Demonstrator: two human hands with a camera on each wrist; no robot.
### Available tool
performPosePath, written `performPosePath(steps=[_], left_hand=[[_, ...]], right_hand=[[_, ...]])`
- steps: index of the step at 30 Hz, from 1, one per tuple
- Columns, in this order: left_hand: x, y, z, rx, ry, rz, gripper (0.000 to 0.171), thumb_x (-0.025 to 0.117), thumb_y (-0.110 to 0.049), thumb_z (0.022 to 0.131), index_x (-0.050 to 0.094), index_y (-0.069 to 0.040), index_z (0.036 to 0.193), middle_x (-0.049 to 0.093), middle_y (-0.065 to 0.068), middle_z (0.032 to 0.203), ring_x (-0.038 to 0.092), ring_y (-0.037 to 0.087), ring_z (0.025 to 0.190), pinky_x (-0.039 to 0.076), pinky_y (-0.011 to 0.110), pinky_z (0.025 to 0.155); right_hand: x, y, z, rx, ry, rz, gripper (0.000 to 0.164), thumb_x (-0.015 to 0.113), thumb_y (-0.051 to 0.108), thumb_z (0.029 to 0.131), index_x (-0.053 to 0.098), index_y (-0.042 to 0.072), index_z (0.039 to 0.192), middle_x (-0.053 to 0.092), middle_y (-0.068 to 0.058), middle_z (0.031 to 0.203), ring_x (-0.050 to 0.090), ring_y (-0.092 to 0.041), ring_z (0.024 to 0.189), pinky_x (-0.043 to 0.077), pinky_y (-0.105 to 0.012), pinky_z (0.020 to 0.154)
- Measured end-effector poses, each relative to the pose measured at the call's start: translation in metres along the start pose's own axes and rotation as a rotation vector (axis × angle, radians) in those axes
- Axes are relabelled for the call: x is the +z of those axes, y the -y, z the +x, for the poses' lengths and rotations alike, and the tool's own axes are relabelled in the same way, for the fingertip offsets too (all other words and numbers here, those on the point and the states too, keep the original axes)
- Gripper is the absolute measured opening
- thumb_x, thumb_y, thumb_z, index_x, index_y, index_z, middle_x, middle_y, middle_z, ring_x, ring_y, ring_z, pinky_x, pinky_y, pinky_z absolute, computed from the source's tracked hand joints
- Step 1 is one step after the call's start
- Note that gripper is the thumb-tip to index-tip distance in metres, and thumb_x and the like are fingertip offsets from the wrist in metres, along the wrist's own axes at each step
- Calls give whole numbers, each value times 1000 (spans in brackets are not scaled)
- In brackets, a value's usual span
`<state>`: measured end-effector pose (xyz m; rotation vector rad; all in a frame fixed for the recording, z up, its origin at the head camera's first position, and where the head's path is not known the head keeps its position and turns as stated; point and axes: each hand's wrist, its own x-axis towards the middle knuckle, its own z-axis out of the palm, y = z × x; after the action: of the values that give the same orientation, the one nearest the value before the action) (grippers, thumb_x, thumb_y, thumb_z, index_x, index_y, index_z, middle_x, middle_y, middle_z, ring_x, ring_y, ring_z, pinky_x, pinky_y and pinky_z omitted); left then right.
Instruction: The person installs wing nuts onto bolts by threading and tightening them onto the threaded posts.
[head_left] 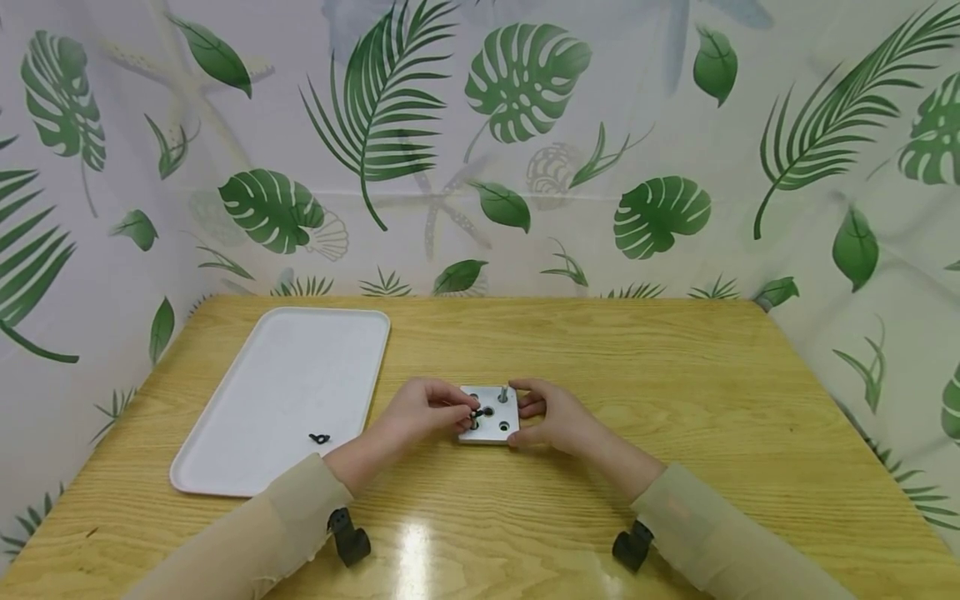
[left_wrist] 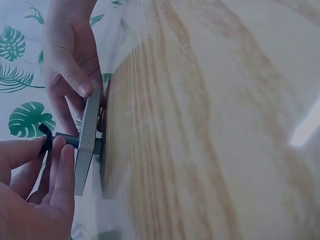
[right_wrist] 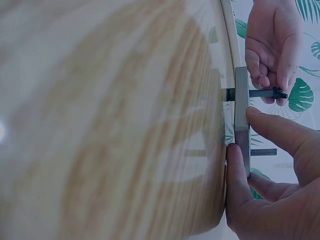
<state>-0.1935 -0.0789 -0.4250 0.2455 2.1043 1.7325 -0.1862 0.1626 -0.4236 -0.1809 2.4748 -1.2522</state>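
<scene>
A square silver metal plate with several holes is held a little above the wooden table in the wrist views. My right hand grips its right edge between thumb and fingers. From the left, my left hand pinches a small black wing nut at the end of a threaded bolt that stands out of the plate. A second bolt sticks up near the plate's far right corner, beside my right fingers. The left fingertips partly hide the wing nut in the head view.
To the left lies a white tray with another black wing nut on it. The wooden table reaches back to a leaf-patterned cloth. Each wrist carries a black camera.
</scene>
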Motion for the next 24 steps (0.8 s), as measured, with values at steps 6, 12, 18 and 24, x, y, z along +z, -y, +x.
performPosePath(steps=[6, 12, 18, 24], left_hand=[[4, 1, 2, 7, -16, 14, 28, 71, -5, 101, 70, 8, 126, 74, 20, 113, 71, 6, 81, 63, 27, 78], [11, -2, -1, -49, -135, 53, 29, 84, -17, 93, 63, -2, 106, 58, 2, 89, 60, 12, 71, 55, 26, 66], [18, -2, 5, -51, -144, 83, 31, 86, -20, 92, 58, -7, 93, 51, 0, 79, 57, 13, 64, 52, 26, 61], [20, -2, 8, -46, -116, 15, 26, 84, -7, 91, 60, -1, 100, 52, 0, 81, 58, 12, 68, 58, 24, 63]], right_hand=[[0, 0, 0, -4, 4, 9, 86, 91, 7, 83, 47, 0, 157, 65, -21, 136, 65, -33, 123, 52, -47, 108], [0, 1, -1, -1, 2, 1, 85, 91, 7, 84, 47, 1, 157, 64, -21, 136, 65, -32, 122, 53, -47, 107], [-1, 1, -1, -9, -1, 0, 84, 90, 7, 84, 48, 0, 156, 65, -21, 135, 65, -33, 122, 54, -47, 106], [-1, -1, 0, -15, 9, 6, 85, 90, 7, 84, 46, -1, 157, 64, -22, 135, 65, -33, 123, 54, -46, 107]])
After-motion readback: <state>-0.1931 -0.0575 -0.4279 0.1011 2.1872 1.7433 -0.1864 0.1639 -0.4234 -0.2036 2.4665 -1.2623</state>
